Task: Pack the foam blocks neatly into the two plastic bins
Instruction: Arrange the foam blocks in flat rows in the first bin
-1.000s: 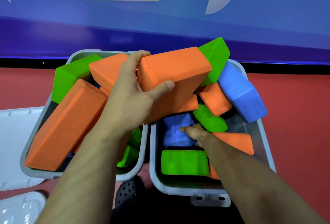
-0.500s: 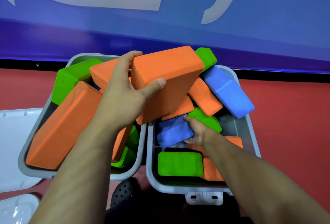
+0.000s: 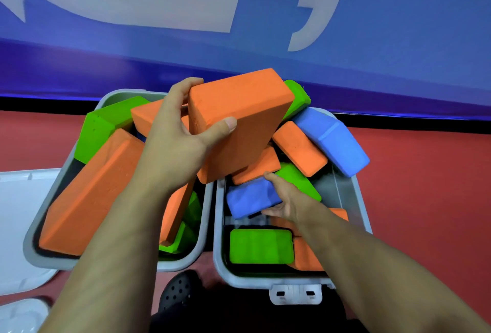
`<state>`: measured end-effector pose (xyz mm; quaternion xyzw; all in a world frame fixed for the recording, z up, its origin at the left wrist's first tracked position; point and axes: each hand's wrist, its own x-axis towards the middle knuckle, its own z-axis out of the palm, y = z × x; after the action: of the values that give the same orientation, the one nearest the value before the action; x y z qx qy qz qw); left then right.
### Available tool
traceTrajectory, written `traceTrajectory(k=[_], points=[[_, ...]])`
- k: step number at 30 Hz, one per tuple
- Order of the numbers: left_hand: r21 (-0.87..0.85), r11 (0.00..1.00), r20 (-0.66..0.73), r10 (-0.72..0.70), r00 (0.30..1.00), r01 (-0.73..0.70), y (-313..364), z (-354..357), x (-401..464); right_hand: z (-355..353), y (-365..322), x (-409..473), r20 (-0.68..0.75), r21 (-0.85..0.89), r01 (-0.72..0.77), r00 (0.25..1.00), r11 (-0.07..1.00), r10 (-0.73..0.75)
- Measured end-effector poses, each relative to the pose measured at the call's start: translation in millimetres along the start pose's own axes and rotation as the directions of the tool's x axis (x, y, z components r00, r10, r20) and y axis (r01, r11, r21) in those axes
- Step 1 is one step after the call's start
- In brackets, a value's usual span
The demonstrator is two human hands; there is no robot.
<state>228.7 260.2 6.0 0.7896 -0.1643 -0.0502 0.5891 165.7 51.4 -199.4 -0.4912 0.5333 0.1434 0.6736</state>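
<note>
Orange block [image 3: 236,122] in left hand [image 3: 172,146]; writing unreadable.

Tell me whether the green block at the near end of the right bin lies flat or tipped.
Flat: the green block shows its broad face upward, low inside the right bin.

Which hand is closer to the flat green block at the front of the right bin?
The right hand. It grips a small blue block just behind the green block. The left hand holds a big orange block higher up, farther back.
</note>
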Motion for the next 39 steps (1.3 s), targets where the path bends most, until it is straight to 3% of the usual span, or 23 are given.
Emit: traceTrajectory(k=[19,25,28,33,39], points=[[0.027,0.99,-0.089,0.143,0.986,-0.141,49,-35,-34,-54,18,-137,0.029,0.015,0.117,0.993,0.993,-0.118],[0.053,0.987,-0.107,0.154,0.982,-0.149,68,-35,-49,-82,23,-182,-0.032,-0.136,0.268,0.961,0.954,-0.275],[0.067,0.985,-0.181,0.169,0.969,-0.159,76,-37,-54,-83,17,-205,-0.005,-0.189,0.381,0.922,0.905,-0.388],[0.049,0.99,-0.375,0.143,0.916,-0.135,81,-45,-57,-71,0,-220,0.048,-0.188,0.618,0.782,0.764,-0.621],[0.064,0.992,-0.489,0.126,0.863,-0.108,75,-55,-53,-36,-36,-175,0.023,-0.2,0.667,0.735,0.718,-0.677]])
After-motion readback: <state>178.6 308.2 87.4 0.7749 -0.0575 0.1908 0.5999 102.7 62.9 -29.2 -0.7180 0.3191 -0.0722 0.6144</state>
